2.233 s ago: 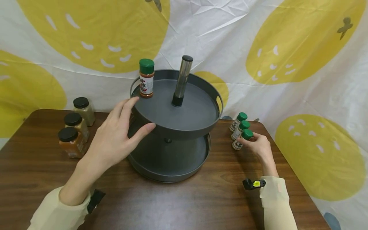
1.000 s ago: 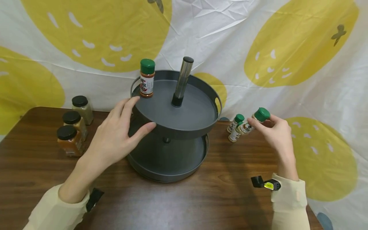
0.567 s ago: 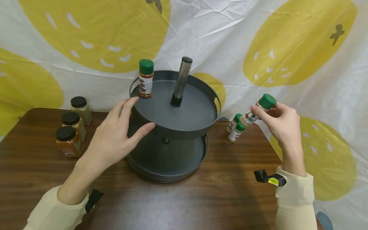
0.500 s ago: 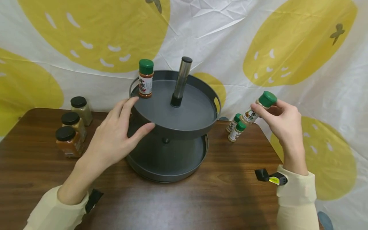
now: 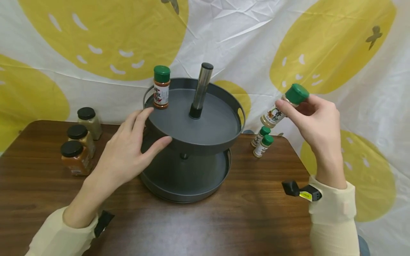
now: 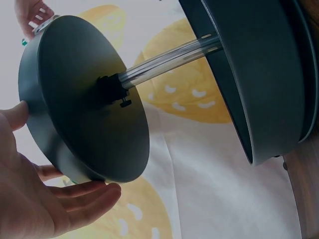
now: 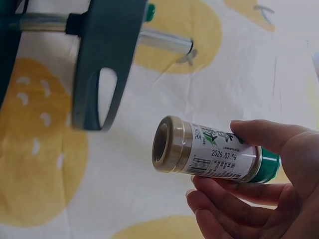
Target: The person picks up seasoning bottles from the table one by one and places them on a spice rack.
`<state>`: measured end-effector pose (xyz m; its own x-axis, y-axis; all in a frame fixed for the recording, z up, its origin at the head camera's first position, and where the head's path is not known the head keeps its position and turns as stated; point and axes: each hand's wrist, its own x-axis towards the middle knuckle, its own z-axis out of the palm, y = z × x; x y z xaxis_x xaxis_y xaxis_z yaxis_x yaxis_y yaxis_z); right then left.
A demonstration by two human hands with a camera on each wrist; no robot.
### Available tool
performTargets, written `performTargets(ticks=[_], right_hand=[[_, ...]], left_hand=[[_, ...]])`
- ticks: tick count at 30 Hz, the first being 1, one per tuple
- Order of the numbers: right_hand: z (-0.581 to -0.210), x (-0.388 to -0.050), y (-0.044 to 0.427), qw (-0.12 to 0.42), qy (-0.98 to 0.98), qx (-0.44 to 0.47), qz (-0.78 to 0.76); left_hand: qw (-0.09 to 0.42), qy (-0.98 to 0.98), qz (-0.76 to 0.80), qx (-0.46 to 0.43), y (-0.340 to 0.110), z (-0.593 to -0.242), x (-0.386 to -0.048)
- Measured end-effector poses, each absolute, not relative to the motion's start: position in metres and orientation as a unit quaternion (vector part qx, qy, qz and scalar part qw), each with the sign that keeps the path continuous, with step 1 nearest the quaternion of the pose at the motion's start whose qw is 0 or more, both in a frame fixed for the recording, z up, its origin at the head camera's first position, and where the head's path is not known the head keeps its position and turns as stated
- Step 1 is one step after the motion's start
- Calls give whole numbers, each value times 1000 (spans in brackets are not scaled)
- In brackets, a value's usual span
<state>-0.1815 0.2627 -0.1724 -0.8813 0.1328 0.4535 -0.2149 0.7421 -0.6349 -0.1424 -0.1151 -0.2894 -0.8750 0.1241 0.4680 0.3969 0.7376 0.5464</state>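
A two-tier dark grey round rack (image 5: 205, 133) stands mid-table, a metal post rising through its upper tray. My left hand (image 5: 128, 147) rests against the left side of that tray, thumb and fingers spread along its rim; the left wrist view shows the fingers (image 6: 87, 199) touching the tray wall. Away to the right, my right hand (image 5: 317, 124) pinches a green-capped spice jar (image 5: 275, 113) in the air, tilted with its cap up and right. Its white label and pale brown contents show in the right wrist view. A red spice jar (image 5: 161, 94) stands upright on the upper tray's left side.
Two more green-capped jars (image 5: 261, 145) stand on the table right of the rack, below the held one. Three black-lidded square jars (image 5: 77, 160) line the left side of the wooden table (image 5: 205, 227). A lemon-print cloth (image 5: 240, 42) hangs behind.
My right hand has taken the nearest green-capped jar from the row of three and raised it off the table, up and slightly right. The left hand keeps its place on the tray.
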Motion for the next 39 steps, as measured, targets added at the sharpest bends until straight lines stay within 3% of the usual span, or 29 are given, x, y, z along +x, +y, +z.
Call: performTargets(ticks=[19, 39], right_hand=[[-155, -180, 208, 212, -885, 144, 389], [-142, -187, 150, 122, -898, 242, 348]], left_hand=[[213, -909, -327, -147, -113, -291, -144], [214, -909, -328, -145, -113, -290, -143]])
